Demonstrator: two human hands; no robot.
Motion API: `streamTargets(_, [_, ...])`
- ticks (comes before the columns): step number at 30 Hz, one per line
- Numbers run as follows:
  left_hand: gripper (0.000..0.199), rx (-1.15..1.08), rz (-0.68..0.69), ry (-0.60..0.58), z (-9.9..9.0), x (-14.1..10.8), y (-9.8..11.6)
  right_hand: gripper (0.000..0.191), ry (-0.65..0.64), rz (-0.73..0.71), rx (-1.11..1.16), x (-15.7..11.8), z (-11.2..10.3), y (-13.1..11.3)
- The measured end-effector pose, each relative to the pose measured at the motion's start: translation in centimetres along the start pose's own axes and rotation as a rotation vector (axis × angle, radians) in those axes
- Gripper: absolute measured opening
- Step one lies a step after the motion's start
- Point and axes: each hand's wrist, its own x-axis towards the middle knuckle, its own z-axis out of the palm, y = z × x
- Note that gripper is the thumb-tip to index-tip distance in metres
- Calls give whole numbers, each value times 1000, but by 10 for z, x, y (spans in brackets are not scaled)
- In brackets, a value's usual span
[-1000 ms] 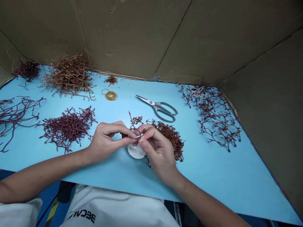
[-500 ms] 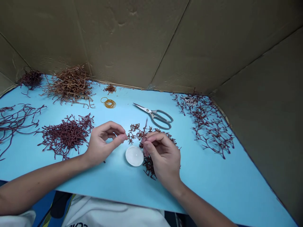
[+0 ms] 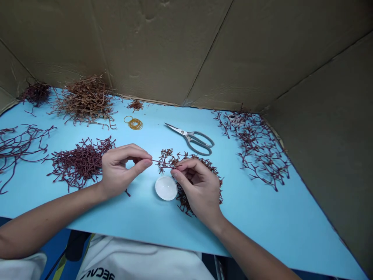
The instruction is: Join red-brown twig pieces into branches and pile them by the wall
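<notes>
At the far left of the blue tabletop (image 3: 262, 229), long dark stems (image 3: 21, 147) lay loosely spread, crossing one another; behind them, close to the cardboard wall (image 3: 151, 46), sat a tangled dark clump (image 3: 36, 93); just to its right rose a larger heap of light-brown twigs (image 3: 87, 99), and nearer the front lay a pile of reddish-purple stems (image 3: 80, 161); beside that pile the left hand (image 3: 125, 169) was raised, thumb and forefinger pinching one end of a thin twig (image 3: 155, 160), its other fingers curled; a short dark piece (image 3: 128, 193) lay by the left wrist; farther back were yellow rubber bands (image 3: 135, 123), with a little mound of brown scraps (image 3: 135, 105) behind them; the twig reached across, roughly level, to the right hand, its middle hard to pick out against the bits behind; below it stood a small white dish (image 3: 166, 188), just beside a heap of short brown pieces (image 3: 185, 204); behind the heap lay scissors (image 3: 184, 132), blades toward the left; the right hand (image 3: 201, 190), over the heap and partly hiding it, gripped the twig's other end between thumb and fingertips; well to the right spread branched dark-red twigs (image 3: 253, 134).
</notes>
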Motion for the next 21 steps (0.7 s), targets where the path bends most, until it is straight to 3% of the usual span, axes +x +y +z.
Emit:
streamTargets(9, [17,3,-84,12,2,-4,2,15,-6,5,-14,-1,-2,1])
streamTargets(16, [16,-7,-22,-32,1,-2,1,16,-3,59,63,0,-1,0])
streamTargets(21, [16,-18,5,-58,0,-1,0,18,-149,163,192,7,-2,-4])
